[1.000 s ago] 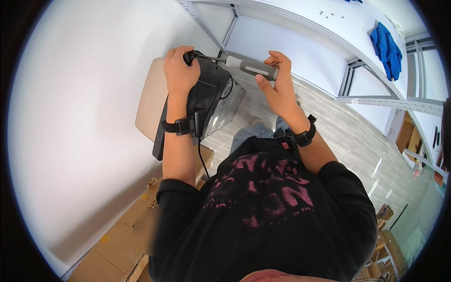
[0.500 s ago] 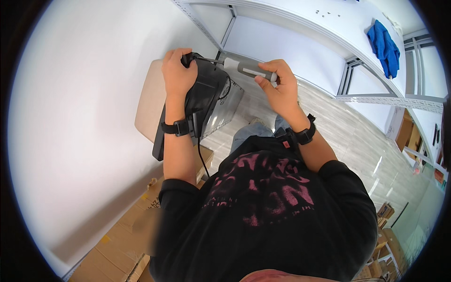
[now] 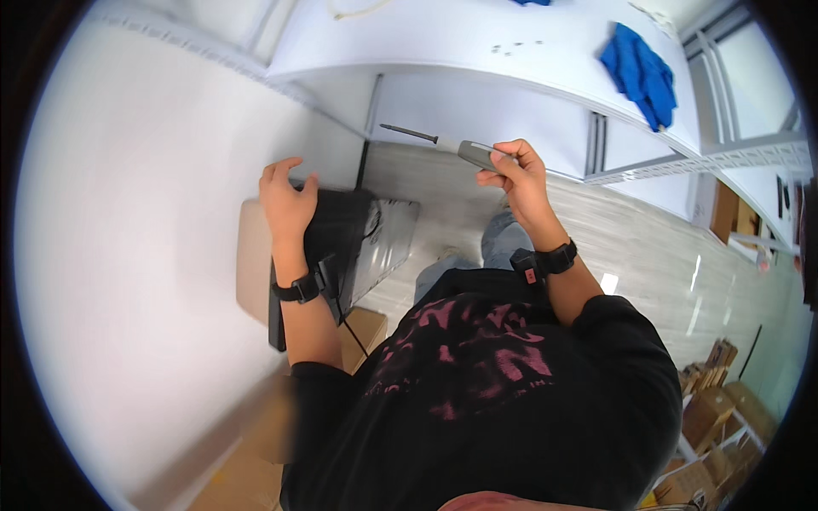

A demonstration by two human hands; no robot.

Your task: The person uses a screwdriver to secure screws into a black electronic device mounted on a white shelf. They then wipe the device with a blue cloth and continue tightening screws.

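A grey-handled screwdriver [image 3: 477,153] is in my right hand [image 3: 521,180], held by its handle. Its long dark shaft points left, with the tip in the air, apart from everything. My left hand [image 3: 288,203] is open, fingers curved and spread, above the far left corner of a black boxy device [image 3: 334,228]. Whether it touches the device cannot be made out. The device has a silvery metal side [image 3: 388,243] facing right and a round dark part near its top edge. A beige panel [image 3: 252,255] shows at its left.
A white shelf [image 3: 409,38] crosses the far side, bearing a blue cloth [image 3: 639,75] and several tiny metal pieces [image 3: 515,47]. A white wall [image 3: 145,238] rises at the left. Cardboard boxes [image 3: 711,417] stand at the lower right, and another carton [image 3: 365,330] sits by the device.
The screwdriver tip has come away from the small black part by my left hand. My left hand has let go and opened. My view has shifted, with the shelf now lower in it.
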